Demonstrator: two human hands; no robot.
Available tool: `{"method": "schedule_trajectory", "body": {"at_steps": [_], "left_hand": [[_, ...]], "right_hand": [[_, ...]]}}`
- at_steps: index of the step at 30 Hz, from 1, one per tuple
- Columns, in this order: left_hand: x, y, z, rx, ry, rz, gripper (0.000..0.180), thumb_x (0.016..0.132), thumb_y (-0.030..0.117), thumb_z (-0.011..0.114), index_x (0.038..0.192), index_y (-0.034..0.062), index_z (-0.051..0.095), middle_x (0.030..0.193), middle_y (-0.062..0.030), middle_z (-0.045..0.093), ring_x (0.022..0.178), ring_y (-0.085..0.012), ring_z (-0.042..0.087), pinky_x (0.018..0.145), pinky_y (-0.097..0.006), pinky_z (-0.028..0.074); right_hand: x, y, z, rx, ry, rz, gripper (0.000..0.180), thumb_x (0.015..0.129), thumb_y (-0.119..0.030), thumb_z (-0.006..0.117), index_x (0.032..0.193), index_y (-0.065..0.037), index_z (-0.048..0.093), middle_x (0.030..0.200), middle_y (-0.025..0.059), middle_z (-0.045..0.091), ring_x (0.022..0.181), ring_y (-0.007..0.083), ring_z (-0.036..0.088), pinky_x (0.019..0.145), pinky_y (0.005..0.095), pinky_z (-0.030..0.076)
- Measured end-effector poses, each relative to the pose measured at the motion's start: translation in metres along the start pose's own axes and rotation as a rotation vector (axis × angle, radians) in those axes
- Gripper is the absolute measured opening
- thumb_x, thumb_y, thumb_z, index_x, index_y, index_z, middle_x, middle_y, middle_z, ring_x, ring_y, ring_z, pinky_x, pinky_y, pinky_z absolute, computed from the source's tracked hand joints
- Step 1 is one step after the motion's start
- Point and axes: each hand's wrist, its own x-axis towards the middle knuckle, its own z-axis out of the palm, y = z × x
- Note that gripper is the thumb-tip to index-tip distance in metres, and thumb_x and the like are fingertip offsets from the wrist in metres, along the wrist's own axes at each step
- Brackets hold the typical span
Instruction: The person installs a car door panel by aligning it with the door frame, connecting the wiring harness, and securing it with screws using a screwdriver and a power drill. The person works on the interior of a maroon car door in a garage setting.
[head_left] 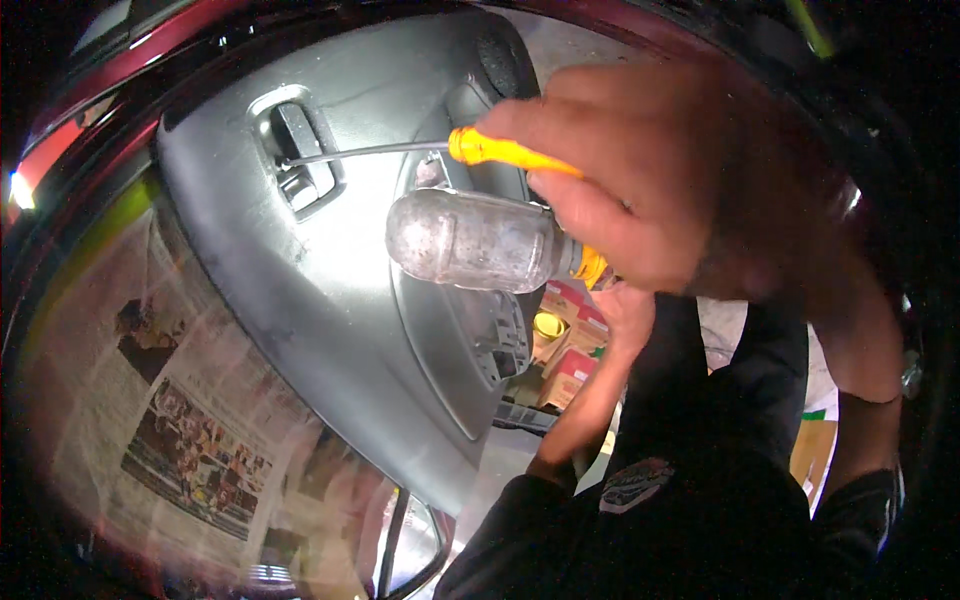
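Here, right hand [660,170] gripping yellow screwdriver [500,150], tip at door handle recess [300,160] edge, left hand [625,310] grip unclear.

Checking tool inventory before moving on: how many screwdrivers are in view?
1. The yellow-handled screwdriver is in the right hand, tip at the door handle recess of the grey door panel. Others may be hidden.
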Motion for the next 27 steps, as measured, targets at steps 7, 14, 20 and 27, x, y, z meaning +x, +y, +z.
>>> {"method": "schedule_trajectory", "body": {"at_steps": [7,14,20,27], "left_hand": [[0.003,-0.003,0.003,-0.117,0.004,-0.028,0.033,0.086,0.017,0.071,0.115,0.0007,0.063,0.113,-0.0179,0.066,0.103,-0.0350,0.061,0.092,-0.045,0.044],[0.021,0.043,-0.012,-0.493,-0.010,-0.328,0.018,0.089,0.020,0.073,0.095,0.0035,0.067,0.089,-0.0114,0.067,0.080,-0.0288,0.062,0.080,-0.041,0.048],[0.024,0.053,-0.023,-0.548,-0.089,-0.441,0.022,0.091,0.019,0.071,0.098,-0.0004,0.066,0.091,-0.0053,0.068,0.085,-0.0181,0.062,0.081,-0.034,0.048],[0.024,0.052,-0.026,-0.522,-0.046,-0.314,0.020,0.090,0.018,0.072,0.096,-0.0001,0.064,0.091,-0.0058,0.067,0.086,-0.0186,0.062,0.081,-0.035,0.048]], "right_hand": [[0.007,0.003,0.009,-0.165,0.126,-0.130,0.026,0.086,-0.010,0.063,0.111,-0.002,0.062,0.076,0.0119,0.059,0.061,0.0248,0.060,0.054,0.0348,0.048],[0.039,-0.007,-0.038,-0.560,0.020,-0.374,0.015,0.088,-0.011,0.066,0.086,0.001,0.059,0.074,0.0150,0.058,0.057,0.0187,0.057,0.055,0.0299,0.052],[0.036,-0.005,-0.032,-0.094,-0.124,-0.088,0.015,0.090,-0.012,0.066,0.088,0.002,0.060,0.073,0.0140,0.059,0.061,0.0194,0.061,0.055,0.0314,0.052],[0.043,-0.006,-0.038,-0.299,-0.153,-0.201,0.018,0.093,-0.016,0.062,0.091,0.002,0.062,0.076,0.0135,0.063,0.066,0.0211,0.063,0.057,0.0361,0.052]]}}
